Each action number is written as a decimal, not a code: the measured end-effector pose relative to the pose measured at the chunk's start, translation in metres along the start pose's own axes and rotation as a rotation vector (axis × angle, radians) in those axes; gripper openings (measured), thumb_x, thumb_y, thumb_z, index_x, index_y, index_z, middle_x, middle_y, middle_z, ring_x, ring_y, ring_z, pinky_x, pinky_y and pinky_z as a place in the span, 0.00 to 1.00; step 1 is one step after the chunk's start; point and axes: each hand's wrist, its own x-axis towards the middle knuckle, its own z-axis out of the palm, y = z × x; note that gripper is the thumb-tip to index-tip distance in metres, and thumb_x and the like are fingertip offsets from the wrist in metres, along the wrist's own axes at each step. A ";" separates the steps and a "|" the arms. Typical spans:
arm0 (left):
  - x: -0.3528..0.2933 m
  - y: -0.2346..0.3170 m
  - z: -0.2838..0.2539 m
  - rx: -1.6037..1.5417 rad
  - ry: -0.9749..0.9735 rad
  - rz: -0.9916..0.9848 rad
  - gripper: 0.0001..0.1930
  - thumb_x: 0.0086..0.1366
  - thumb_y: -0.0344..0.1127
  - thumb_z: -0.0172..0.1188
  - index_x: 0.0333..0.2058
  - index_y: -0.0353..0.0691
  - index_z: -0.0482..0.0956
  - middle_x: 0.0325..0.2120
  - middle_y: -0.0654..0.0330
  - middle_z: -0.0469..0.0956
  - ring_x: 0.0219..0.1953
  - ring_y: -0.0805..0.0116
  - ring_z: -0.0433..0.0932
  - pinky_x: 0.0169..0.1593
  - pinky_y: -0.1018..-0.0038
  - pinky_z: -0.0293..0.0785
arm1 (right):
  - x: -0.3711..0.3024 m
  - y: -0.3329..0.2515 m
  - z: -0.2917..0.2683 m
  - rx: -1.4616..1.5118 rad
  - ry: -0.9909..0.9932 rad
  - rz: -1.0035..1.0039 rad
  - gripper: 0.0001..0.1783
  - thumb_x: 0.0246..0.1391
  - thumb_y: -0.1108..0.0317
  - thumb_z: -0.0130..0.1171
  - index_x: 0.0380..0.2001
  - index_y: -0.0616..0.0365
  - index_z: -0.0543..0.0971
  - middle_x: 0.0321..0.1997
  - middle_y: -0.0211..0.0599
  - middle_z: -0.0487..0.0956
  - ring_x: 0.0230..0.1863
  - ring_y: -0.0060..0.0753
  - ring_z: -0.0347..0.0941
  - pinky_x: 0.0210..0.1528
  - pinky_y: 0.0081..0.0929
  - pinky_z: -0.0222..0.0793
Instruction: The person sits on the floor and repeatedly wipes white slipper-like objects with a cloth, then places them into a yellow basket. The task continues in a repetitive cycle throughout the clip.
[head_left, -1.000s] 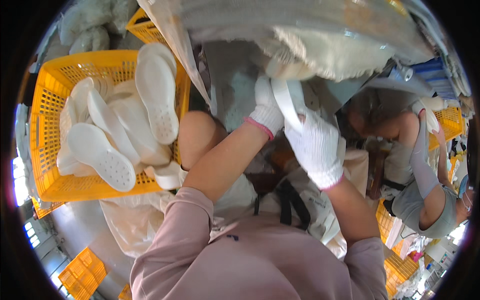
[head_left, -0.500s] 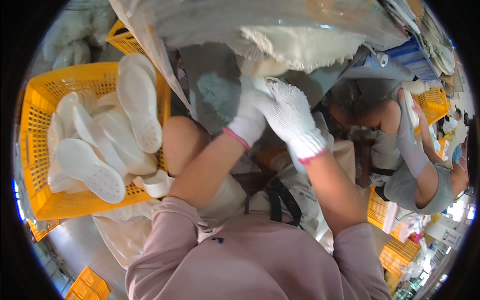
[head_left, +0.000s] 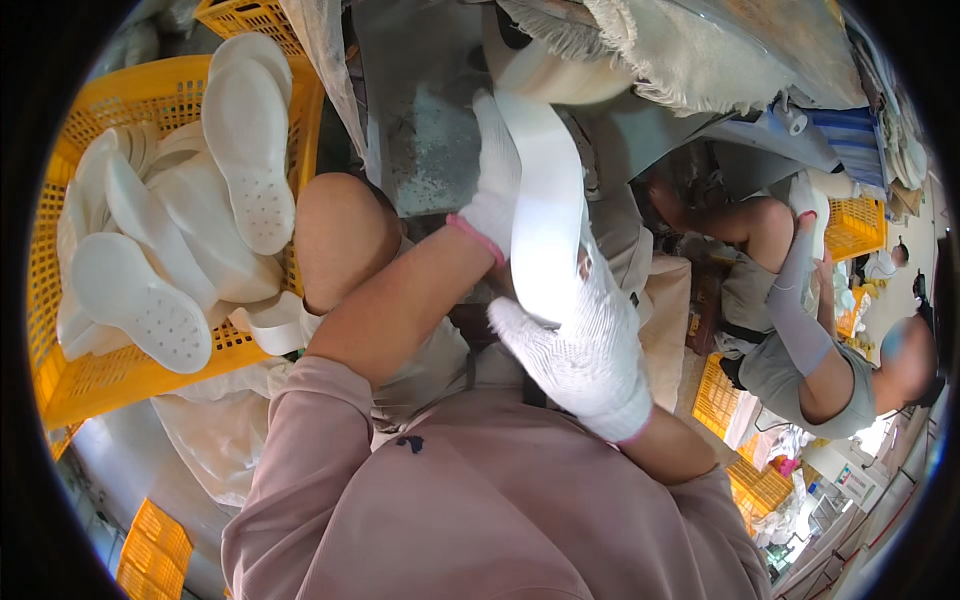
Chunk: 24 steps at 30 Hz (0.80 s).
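A white shoe sole [head_left: 545, 200] is held lengthwise between my two white-gloved hands, its glossy surface turned up. My left hand [head_left: 497, 175] grips the far part along its left side, with its fingers partly hidden behind the sole. Around the near end closes my right hand [head_left: 595, 355], thumb to the left. Just beyond the sole's far end is a pale, rounded, wheel-like part [head_left: 560, 75], blurred at its edge. Whether the sole touches it, I cannot tell. Frayed white cloth [head_left: 690, 70] hangs to its right.
On the left, a yellow plastic crate [head_left: 150, 72] holds several white soles [head_left: 250, 150]. Dusty grey sheeting [head_left: 430, 140] lines the space under the machine. A co-worker [head_left: 835, 370] sits at the right with another white sole. More yellow crates [head_left: 155, 550] stand around.
My hands have moved apart along the sole, which now shows its length. The right hand has come down toward my body, while the left stays farther out. The view has shifted slightly.
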 end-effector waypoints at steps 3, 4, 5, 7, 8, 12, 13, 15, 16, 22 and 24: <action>-0.003 0.003 0.013 -0.128 -0.114 -0.072 0.56 0.59 0.93 0.31 0.52 0.43 0.76 0.32 0.50 0.78 0.32 0.46 0.78 0.44 0.43 0.81 | 0.000 0.016 0.001 -0.233 0.058 0.014 0.26 0.51 0.64 0.76 0.52 0.60 0.81 0.42 0.50 0.87 0.43 0.53 0.86 0.47 0.39 0.81; -0.003 0.005 0.019 -0.122 -0.176 -0.015 0.57 0.60 0.93 0.32 0.55 0.41 0.75 0.34 0.46 0.79 0.33 0.45 0.78 0.45 0.43 0.81 | 0.009 0.022 0.001 -0.195 0.153 -0.083 0.21 0.50 0.65 0.75 0.47 0.60 0.83 0.41 0.49 0.87 0.42 0.53 0.86 0.45 0.40 0.82; -0.004 0.008 0.025 -0.111 -0.268 0.042 0.58 0.60 0.93 0.33 0.58 0.39 0.74 0.35 0.41 0.78 0.35 0.41 0.78 0.47 0.38 0.80 | 0.019 0.025 0.000 -0.178 0.221 -0.181 0.18 0.49 0.66 0.74 0.44 0.60 0.84 0.38 0.50 0.86 0.39 0.53 0.86 0.43 0.39 0.82; -0.005 0.010 0.028 -0.154 -0.132 -0.034 0.57 0.62 0.91 0.33 0.57 0.36 0.73 0.37 0.38 0.79 0.38 0.36 0.79 0.49 0.35 0.79 | 0.029 0.023 -0.006 -0.458 0.113 -0.132 0.17 0.49 0.65 0.74 0.41 0.59 0.84 0.35 0.49 0.86 0.36 0.55 0.86 0.40 0.39 0.82; -0.001 0.011 0.026 -0.169 -0.074 -0.126 0.57 0.64 0.89 0.32 0.57 0.34 0.73 0.39 0.35 0.79 0.40 0.33 0.79 0.50 0.34 0.79 | 0.031 0.024 -0.006 -0.304 0.209 -0.219 0.19 0.48 0.63 0.74 0.43 0.57 0.85 0.34 0.48 0.86 0.34 0.55 0.86 0.38 0.41 0.82; 0.011 0.010 -0.005 0.230 -0.517 0.232 0.43 0.74 0.71 0.43 0.54 0.28 0.76 0.41 0.36 0.82 0.42 0.37 0.84 0.48 0.41 0.82 | 0.047 0.019 -0.008 -0.398 0.183 -0.209 0.22 0.47 0.60 0.75 0.46 0.55 0.85 0.36 0.47 0.87 0.36 0.52 0.86 0.40 0.40 0.83; 0.012 0.008 -0.014 -0.132 -0.474 0.113 0.40 0.75 0.67 0.44 0.54 0.28 0.76 0.42 0.36 0.83 0.42 0.39 0.84 0.48 0.43 0.83 | 0.054 0.016 -0.007 -0.377 0.222 -0.211 0.23 0.47 0.60 0.75 0.47 0.55 0.85 0.36 0.47 0.87 0.36 0.52 0.86 0.40 0.40 0.84; 0.019 0.013 -0.020 0.070 -0.384 0.155 0.34 0.77 0.61 0.46 0.54 0.29 0.77 0.43 0.39 0.84 0.43 0.43 0.85 0.48 0.47 0.84 | 0.055 0.013 -0.004 -0.235 0.212 -0.143 0.19 0.49 0.59 0.74 0.43 0.55 0.86 0.36 0.46 0.87 0.35 0.54 0.86 0.38 0.42 0.82; 0.022 0.019 -0.020 0.646 -0.370 0.334 0.32 0.77 0.58 0.46 0.54 0.30 0.78 0.44 0.41 0.84 0.43 0.46 0.85 0.49 0.49 0.84 | 0.059 0.015 0.000 -0.288 0.248 -0.218 0.20 0.49 0.58 0.74 0.43 0.55 0.86 0.36 0.46 0.87 0.36 0.54 0.85 0.38 0.43 0.82; -0.015 0.040 0.002 0.390 0.151 0.197 0.26 0.79 0.52 0.42 0.54 0.33 0.76 0.47 0.48 0.84 0.46 0.48 0.86 0.53 0.58 0.86 | 0.071 0.025 0.016 -0.200 0.310 -0.201 0.21 0.47 0.52 0.73 0.40 0.53 0.85 0.30 0.45 0.86 0.32 0.54 0.85 0.37 0.46 0.81; -0.024 0.042 0.002 0.498 0.112 0.277 0.24 0.78 0.53 0.46 0.50 0.36 0.76 0.44 0.49 0.85 0.44 0.50 0.87 0.50 0.61 0.85 | 0.071 0.036 0.026 -0.153 0.465 -0.331 0.20 0.47 0.52 0.74 0.37 0.54 0.85 0.29 0.45 0.86 0.32 0.53 0.85 0.36 0.46 0.81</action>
